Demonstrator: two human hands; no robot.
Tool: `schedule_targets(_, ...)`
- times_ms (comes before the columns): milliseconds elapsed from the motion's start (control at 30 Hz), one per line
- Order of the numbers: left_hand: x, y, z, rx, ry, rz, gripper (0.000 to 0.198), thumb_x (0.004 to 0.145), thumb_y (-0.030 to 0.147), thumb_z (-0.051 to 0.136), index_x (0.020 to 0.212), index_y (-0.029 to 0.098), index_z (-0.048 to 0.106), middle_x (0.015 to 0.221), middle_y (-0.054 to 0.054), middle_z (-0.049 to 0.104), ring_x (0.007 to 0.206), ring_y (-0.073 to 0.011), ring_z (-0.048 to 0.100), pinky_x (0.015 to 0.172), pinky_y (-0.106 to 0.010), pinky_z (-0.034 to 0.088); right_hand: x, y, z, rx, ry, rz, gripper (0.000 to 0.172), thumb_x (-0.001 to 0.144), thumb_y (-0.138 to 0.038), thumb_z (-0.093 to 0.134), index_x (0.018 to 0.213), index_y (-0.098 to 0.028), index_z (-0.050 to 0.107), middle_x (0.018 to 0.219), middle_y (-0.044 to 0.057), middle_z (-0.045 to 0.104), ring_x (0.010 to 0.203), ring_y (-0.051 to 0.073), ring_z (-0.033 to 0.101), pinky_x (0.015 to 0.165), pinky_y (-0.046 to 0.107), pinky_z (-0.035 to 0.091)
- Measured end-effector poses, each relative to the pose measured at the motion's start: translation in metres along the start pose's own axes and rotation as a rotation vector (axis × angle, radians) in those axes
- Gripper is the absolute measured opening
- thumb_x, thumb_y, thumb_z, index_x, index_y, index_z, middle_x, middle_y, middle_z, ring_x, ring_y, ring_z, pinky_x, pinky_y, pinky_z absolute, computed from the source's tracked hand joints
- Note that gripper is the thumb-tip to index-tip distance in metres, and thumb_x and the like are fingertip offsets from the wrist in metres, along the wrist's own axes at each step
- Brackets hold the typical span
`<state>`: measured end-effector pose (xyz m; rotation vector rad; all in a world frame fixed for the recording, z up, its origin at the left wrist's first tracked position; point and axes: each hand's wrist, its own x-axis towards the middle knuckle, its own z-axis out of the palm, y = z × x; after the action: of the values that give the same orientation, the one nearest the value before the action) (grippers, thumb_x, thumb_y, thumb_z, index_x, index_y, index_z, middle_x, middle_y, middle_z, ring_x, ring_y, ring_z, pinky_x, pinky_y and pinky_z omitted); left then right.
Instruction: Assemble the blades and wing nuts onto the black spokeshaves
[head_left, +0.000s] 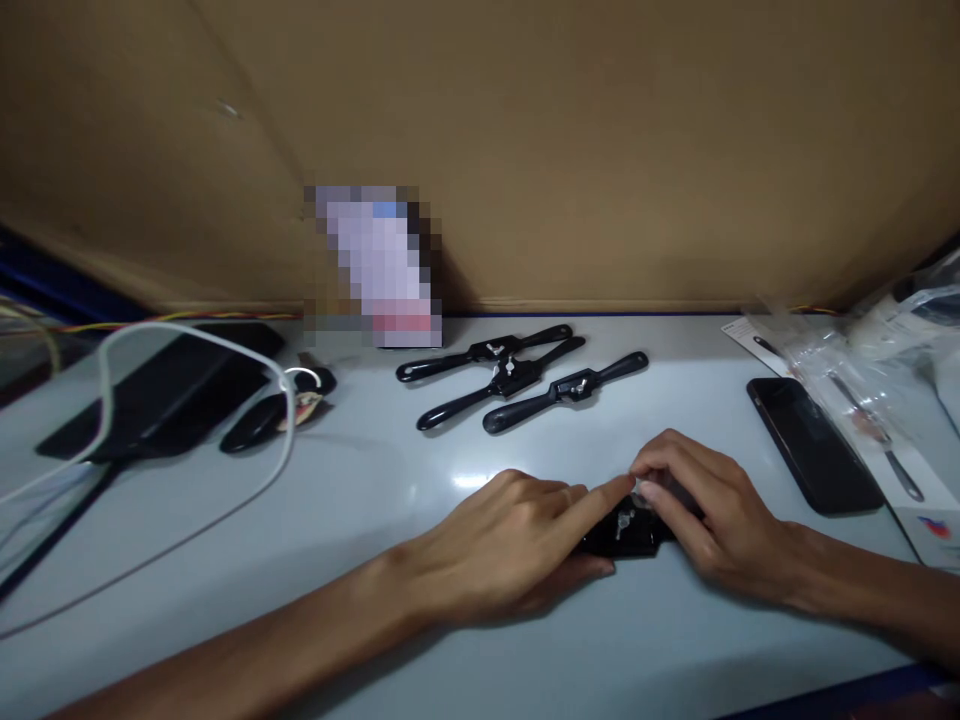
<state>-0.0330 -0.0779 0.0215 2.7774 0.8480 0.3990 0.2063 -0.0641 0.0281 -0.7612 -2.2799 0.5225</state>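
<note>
I work at a small assembly bench. My tabletop (390, 470) carries three black spokeshaves (517, 378) and bagged packaging (847, 390). Cardboard (525, 130) walls it in.

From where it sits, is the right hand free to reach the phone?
Probably yes: the phone lies beside the right hand with bare table between, though that hand's fingers are on a black tool.

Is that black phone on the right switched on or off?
Off, it seems: the flat black smartphone lies face up on the pale table, its screen dark.
</note>
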Motion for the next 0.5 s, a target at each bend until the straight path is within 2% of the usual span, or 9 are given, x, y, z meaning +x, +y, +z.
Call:
schedule_targets(67,0.0004,-0.0002,0.0005,0.013,0.002,0.011,0.053,0.104,0.032,0.053,0.147,0.019,0.025,0.086,-0.002,0.076,0.066,-0.0229,0.074,0.052,-0.029,0.047,-0.0002,-0.0017,-0.0012,-0.021,0.051,-0.097,0.011,0.099,-0.011,0.051,0.092,-0.019,0.055,0.085,0.004,0.06,0.076,0.016,0.056,0.068,0.03,0.048)
schedule_targets(133,0.0002,-0.0005,0.0014,0.016,0.021,0.016,0.049,0.105,0.033,0.052,0.145,0.018,0.027,0.087,-0.003,0.076,0.065,-0.0232,0.074,0.052,-0.03,0.047,-0.0013,-0.0032,-0.0017,-0.08,0.066,-0.184,0.013,0.096,-0.011,0.055,0.084,-0.018,0.055,0.082,0.006,0.059,0.074,0.017,0.053,0.065,0.032,0.046)
schedule_targets(233,-0.001,-0.001,0.0028,0.005,0.05,-0.001,0.037,0.104,0.033,0.052,0.134,0.017,0.036,0.082,-0.002,0.075,0.062,-0.0236,0.073,0.05,-0.031,0.047,-0.004,-0.0043,-0.0009,-0.222,0.017,-0.194,0.017,0.096,-0.018,0.06,0.079,-0.015,0.06,0.079,0.008,0.058,0.071,0.019,0.049,0.063,0.035,0.044)
schedule_targets(333,-0.0017,-0.0015,0.0038,-0.018,0.049,-0.021,0.035,0.103,0.032,0.053,0.131,0.018,0.038,0.081,-0.002,0.074,0.061,-0.0238,0.073,0.049,-0.031,0.047,-0.0049,-0.004,-0.0007,-0.213,-0.05,-0.219,0.013,0.098,-0.019,0.058,0.094,-0.013,0.068,0.085,0.01,0.061,0.076,0.021,0.053,0.066,0.036,0.047)
schedule_targets(400,-0.0019,-0.0018,0.0042,-0.034,0.038,-0.031,0.037,0.102,0.032,0.053,0.132,0.018,0.037,0.084,-0.002,0.075,0.063,-0.0241,0.074,0.05,-0.031,0.048,-0.0042,-0.0036,-0.0015,-0.136,-0.06,-0.269,0.021,0.097,-0.011,0.053,0.109,-0.015,0.069,0.093,0.01,0.063,0.081,0.021,0.055,0.069,0.035,0.048)
schedule_targets(433,-0.002,-0.0018,0.0043,-0.037,0.034,-0.036,0.038,0.102,0.032,0.054,0.133,0.018,0.037,0.084,-0.002,0.075,0.064,-0.0243,0.074,0.05,-0.031,0.048,-0.0038,-0.0034,-0.0019,-0.111,-0.042,-0.267,0.023,0.097,-0.01,0.052,0.112,-0.015,0.068,0.094,0.01,0.064,0.081,0.02,0.055,0.069,0.035,0.048)
schedule_targets(500,-0.0023,-0.0015,0.0044,-0.034,0.035,-0.036,0.039,0.102,0.033,0.054,0.134,0.017,0.037,0.084,-0.003,0.076,0.063,-0.0245,0.074,0.05,-0.031,0.048,-0.0029,-0.0036,-0.0015,-0.115,0.023,-0.201,0.012,0.098,-0.016,0.057,0.104,-0.013,0.066,0.087,0.009,0.062,0.076,0.019,0.054,0.066,0.034,0.046)
